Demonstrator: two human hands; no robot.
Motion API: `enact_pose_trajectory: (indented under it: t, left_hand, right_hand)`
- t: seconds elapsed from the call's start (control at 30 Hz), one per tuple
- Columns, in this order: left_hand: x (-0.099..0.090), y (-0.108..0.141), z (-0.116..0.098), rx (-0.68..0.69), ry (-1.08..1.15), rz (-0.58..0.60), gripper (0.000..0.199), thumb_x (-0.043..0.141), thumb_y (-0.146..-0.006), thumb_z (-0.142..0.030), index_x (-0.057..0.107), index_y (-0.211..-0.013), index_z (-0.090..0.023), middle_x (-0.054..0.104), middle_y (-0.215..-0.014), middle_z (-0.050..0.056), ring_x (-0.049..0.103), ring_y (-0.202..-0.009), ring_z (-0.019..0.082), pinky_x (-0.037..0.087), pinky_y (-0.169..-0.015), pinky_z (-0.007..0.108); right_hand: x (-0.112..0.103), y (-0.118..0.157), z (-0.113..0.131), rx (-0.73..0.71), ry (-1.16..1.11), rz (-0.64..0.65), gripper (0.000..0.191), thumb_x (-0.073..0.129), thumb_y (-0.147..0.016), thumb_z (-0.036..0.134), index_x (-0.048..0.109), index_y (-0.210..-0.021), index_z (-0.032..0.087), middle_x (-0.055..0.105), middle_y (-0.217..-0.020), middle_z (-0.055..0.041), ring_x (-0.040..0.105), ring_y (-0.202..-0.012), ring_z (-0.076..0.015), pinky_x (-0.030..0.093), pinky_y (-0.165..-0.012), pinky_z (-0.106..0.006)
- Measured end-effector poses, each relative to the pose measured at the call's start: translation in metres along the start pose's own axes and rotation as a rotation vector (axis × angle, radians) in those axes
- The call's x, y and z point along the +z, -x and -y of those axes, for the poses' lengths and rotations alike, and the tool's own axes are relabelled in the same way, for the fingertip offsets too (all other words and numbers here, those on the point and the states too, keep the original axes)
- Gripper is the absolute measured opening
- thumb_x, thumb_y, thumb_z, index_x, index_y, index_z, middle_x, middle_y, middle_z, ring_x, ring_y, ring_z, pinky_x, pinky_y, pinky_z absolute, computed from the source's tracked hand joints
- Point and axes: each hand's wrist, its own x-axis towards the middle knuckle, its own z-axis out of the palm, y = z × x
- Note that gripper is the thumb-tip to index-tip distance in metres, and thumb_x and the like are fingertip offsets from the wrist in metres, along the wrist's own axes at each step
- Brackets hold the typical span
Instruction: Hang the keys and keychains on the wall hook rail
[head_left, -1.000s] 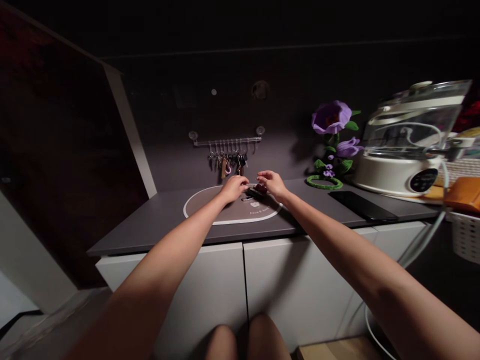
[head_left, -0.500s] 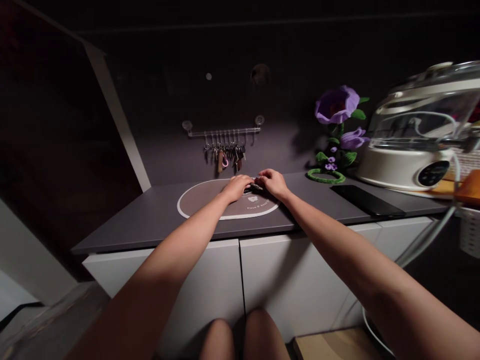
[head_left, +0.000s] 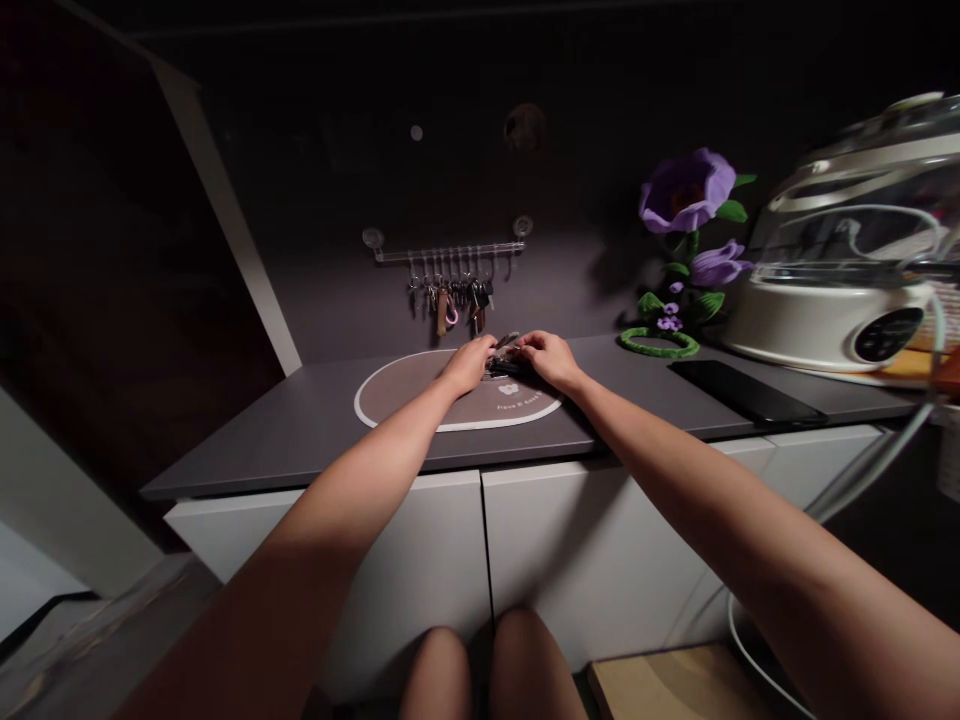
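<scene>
A brown oval mat [head_left: 405, 395] with a white rim lies on the dark counter. Over its right half, a small heap of dark, shiny metal items [head_left: 506, 366] sits between my hands, too small and shaded to name. My left hand [head_left: 469, 367] is at the left side of the heap, its fingers bent together at a flat greyish piece [head_left: 509, 339] that sticks up. From the right, my right hand [head_left: 550, 360] has thumb and fingers pinched at the heap's edge. What each pinch holds is hidden.
Several keys [head_left: 442, 305] hang from a clear hook rail [head_left: 450, 252] on the back wall. To the right stand a purple flower decoration [head_left: 686, 195], a black phone [head_left: 742, 392] and a white appliance [head_left: 825, 318] with a cable. White cabinet doors [head_left: 420, 540] are below.
My left hand has drawn back slightly from over the heap, and a flat greyish piece now stands up between the hands. My right hand stays close by. The camera view has tilted down a little.
</scene>
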Motion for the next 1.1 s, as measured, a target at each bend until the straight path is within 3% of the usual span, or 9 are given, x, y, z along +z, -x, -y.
enact_pose_trajectory:
  t: [0.2,0.33,0.5,0.93,1.1]
  left_hand:
    - [0.000,-0.003,0.000,-0.154,0.274,-0.135,0.014,0.036,-0.086,-0.017,0.047,-0.077,-0.017,0.061,-0.081,0.006,0.055,-0.074,0.014,0.043,-0.075,0.028]
    - [0.000,-0.006,-0.003,-0.300,0.614,-0.151,0.014,0.032,-0.087,-0.017,0.041,-0.077,-0.017,0.058,-0.079,0.004,0.054,-0.061,0.010,0.047,-0.067,0.028]
    - [-0.006,-0.006,-0.009,-0.442,0.916,-0.140,0.009,0.032,-0.089,-0.020,0.038,-0.083,-0.017,0.059,-0.079,0.002,0.056,-0.056,0.006,0.050,-0.069,0.031]
    - [-0.016,-0.006,-0.014,-0.466,1.321,-0.197,0.012,0.030,-0.090,-0.016,0.040,-0.084,-0.015,0.063,-0.080,0.004,0.065,-0.073,0.012,0.049,-0.082,0.040]
    - [-0.019,-0.006,-0.014,-0.415,1.403,-0.218,0.009,0.032,-0.089,-0.016,0.041,-0.089,-0.016,0.064,-0.093,0.009,0.064,-0.086,0.016,0.044,-0.089,0.046]
  right_hand:
    - [-0.001,0.003,0.005,-0.011,0.015,0.018,0.011,0.053,-0.073,0.014,0.063,-0.077,0.016,0.068,-0.076,-0.0033,0.060,-0.072,-0.0125,0.044,-0.077,-0.026]
    - [-0.001,0.004,0.007,-0.032,0.010,0.036,0.012,0.053,-0.073,0.014,0.063,-0.078,0.016,0.068,-0.077,-0.0032,0.060,-0.072,-0.0123,0.044,-0.077,-0.026]
    - [0.000,0.005,0.010,-0.052,0.013,0.038,0.012,0.054,-0.073,0.015,0.064,-0.080,0.017,0.067,-0.076,-0.0021,0.057,-0.070,-0.0112,0.043,-0.076,-0.025]
    - [0.001,0.005,0.010,-0.175,-0.056,0.023,0.017,0.058,-0.072,0.025,0.064,-0.085,0.017,0.065,-0.082,-0.0024,0.055,-0.073,-0.0121,0.043,-0.077,-0.026]
    - [0.003,0.004,0.007,-0.249,-0.093,0.014,0.018,0.057,-0.074,0.028,0.063,-0.087,0.017,0.065,-0.085,-0.0027,0.056,-0.076,-0.0124,0.044,-0.076,-0.026]
